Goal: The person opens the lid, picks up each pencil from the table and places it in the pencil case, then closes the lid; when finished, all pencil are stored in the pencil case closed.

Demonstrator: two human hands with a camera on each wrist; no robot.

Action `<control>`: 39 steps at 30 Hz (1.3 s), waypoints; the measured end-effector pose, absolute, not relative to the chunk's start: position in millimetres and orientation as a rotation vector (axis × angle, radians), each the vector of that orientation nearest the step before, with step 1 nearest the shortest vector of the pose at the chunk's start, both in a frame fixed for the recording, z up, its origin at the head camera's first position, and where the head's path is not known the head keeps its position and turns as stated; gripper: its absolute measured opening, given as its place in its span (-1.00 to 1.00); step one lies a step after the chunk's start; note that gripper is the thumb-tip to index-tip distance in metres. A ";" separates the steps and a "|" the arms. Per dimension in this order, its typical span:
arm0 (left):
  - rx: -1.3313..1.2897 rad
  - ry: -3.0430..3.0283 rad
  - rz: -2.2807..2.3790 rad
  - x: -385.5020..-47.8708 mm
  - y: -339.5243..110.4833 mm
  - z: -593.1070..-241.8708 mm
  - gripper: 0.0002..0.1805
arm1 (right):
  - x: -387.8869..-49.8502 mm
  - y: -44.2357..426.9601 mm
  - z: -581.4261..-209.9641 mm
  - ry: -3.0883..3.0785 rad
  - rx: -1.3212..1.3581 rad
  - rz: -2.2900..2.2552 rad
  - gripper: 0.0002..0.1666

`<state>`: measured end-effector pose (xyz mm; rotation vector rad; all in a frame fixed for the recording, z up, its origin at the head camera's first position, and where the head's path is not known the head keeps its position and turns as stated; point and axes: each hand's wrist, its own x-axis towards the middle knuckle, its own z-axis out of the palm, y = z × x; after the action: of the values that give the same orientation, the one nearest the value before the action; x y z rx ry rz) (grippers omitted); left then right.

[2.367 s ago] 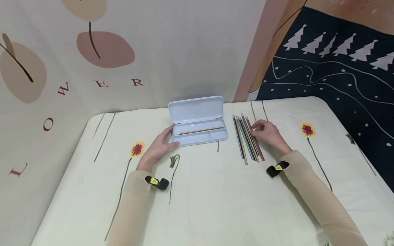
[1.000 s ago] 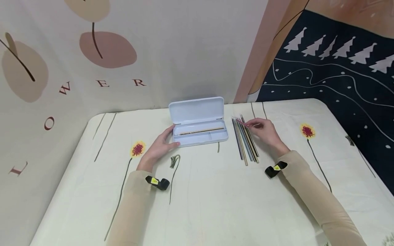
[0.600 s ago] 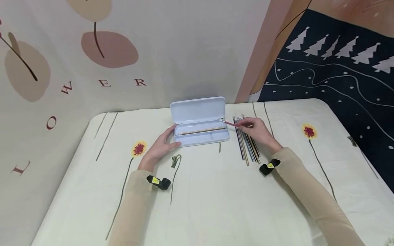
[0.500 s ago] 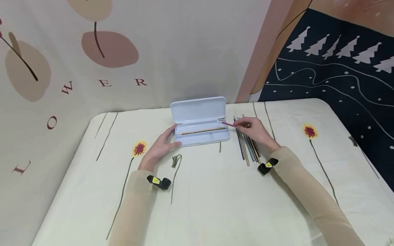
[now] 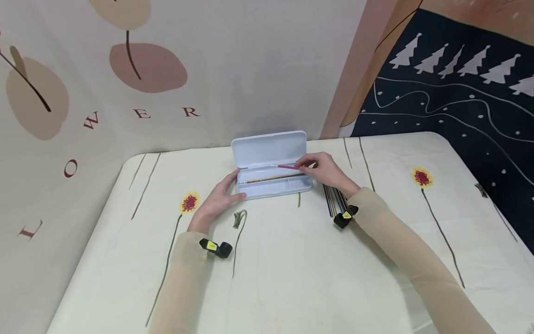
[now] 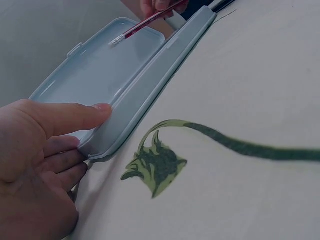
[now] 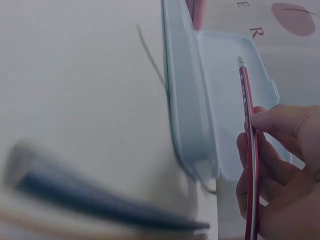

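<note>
A light blue pencil case (image 5: 267, 191) lies with its lid raised on the cloth-covered table. Its long back compartment holds gold and dark pencils (image 5: 273, 178). My left hand (image 5: 217, 200) grips the case's left end, thumb on the front wall and fingers around the corner, as the left wrist view shows. Between thumb and fingers, my right hand (image 5: 323, 170) pinches a red striped pencil (image 7: 248, 100) with a white eraser end, held over the back part of the case. In the head view the eraser end points left.
Several loose pencils (image 5: 329, 200) lie right of the case, partly under my right hand and wrist. The table has a white cloth (image 5: 292, 269) with printed flowers. A patterned curtain (image 5: 258, 69) hangs right behind the case.
My right hand has picked the red pencil out of the loose group, turned it sideways and carried it left over the case. My left hand has stayed at the case's left end.
</note>
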<state>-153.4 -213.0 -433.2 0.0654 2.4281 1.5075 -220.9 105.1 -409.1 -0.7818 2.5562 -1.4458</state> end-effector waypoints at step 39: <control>0.074 2.400 1.545 -152.0 -212.4 -430.5 -0.10 | -236.7 19.5 -420.2 2.416 -0.877 -1.325 -0.82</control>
<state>-152.0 -212.4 -430.5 0.0744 2.4002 1.5455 -236.7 19.5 -420.2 -0.8767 2.4156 -1.3253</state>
